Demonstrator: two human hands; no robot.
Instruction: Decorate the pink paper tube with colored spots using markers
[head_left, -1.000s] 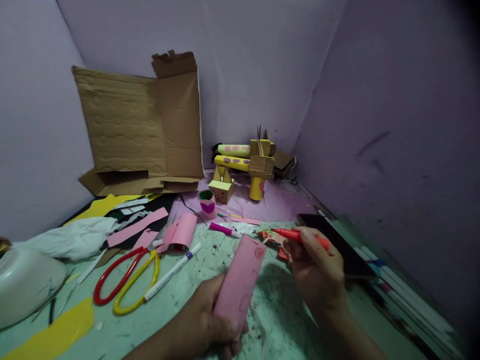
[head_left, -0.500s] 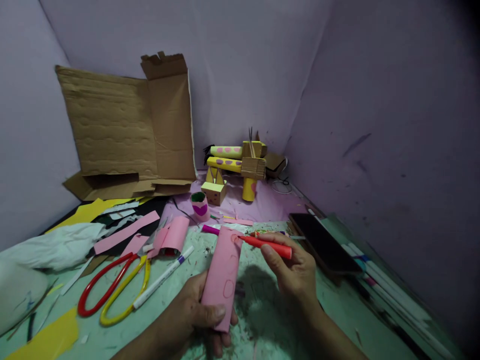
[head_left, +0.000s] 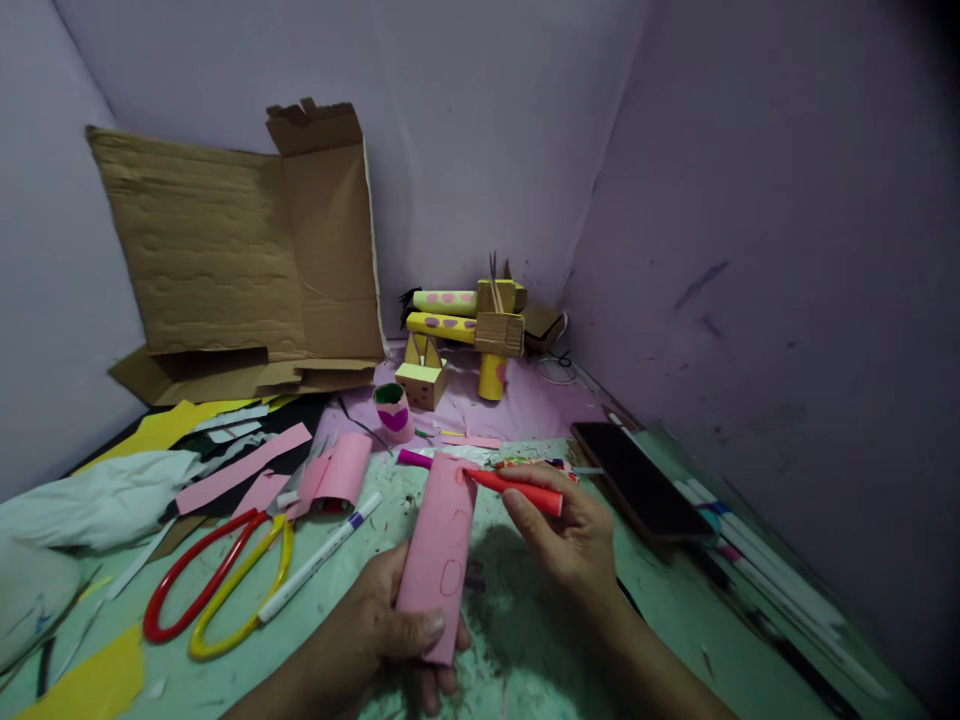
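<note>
A pink paper-covered tube with oval outlines drawn in red lies tilted in my left hand, which is wrapped round its lower end with the thumb on top. My right hand grips a red marker, its tip touching or just over the upper right part of the tube, at the topmost outline. A purple marker lies just behind the tube's top end.
Scissors with red and yellow handles, a white marker and a pink roll lie left. A dark phone and white markers are right. Behind stand an opened cardboard box, a pink cup and yellow cardboard figures.
The whole view has shifted slightly, so most things appear a little further left. The red marker and my right hand have moved slightly left relative to the tube.
</note>
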